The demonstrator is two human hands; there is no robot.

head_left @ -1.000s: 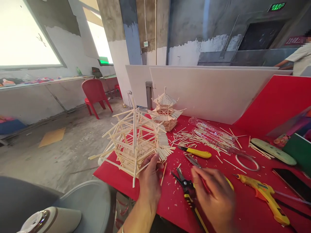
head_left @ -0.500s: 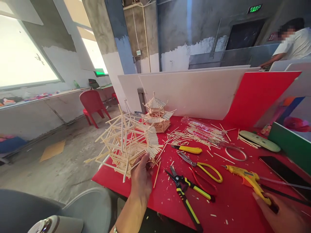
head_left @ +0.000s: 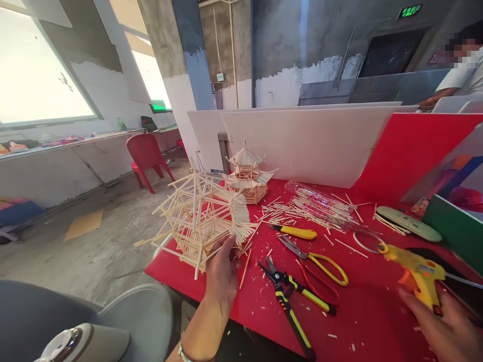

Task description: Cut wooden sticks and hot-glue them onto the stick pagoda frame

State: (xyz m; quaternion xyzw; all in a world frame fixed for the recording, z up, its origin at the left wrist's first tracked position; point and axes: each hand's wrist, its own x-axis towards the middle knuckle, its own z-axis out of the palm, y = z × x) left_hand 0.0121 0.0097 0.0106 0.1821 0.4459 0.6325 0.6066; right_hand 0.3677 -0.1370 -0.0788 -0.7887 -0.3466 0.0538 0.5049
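One bit of writing we can read is EXIT, on the lit green sign [head_left: 409,11] high at the right; the characters above it are too small for us to make out. Our left hand [head_left: 222,271] has thumb and fingers clamped on the lower edge of an open, many-sided frame model of pale, round wooden sticks [head_left: 209,229]. The model is at the left corner of the smooth red desk [head_left: 362,322], with several sticks jutting past the edge. One slope of its roof is ribbed with sticks laid side by side. Over the desk's right side, our right hand [head_left: 441,322] has its fingers closed around the handle of a yellow plastic glue gun [head_left: 418,266], a small red light glowing on its body. Between our hands lie black-and-yellow metal shears [head_left: 283,281], blades spread, steel cutters with one yellow and one red looped handle [head_left: 330,266], and a yellow utility knife [head_left: 300,232]. Near the far edge, before smooth white boards [head_left: 302,146], stands a tiered pagoda of similar sticks [head_left: 247,176]; right of it, loose sticks [head_left: 279,216] spread beside a crinkled, clear plastic bag [head_left: 324,203].
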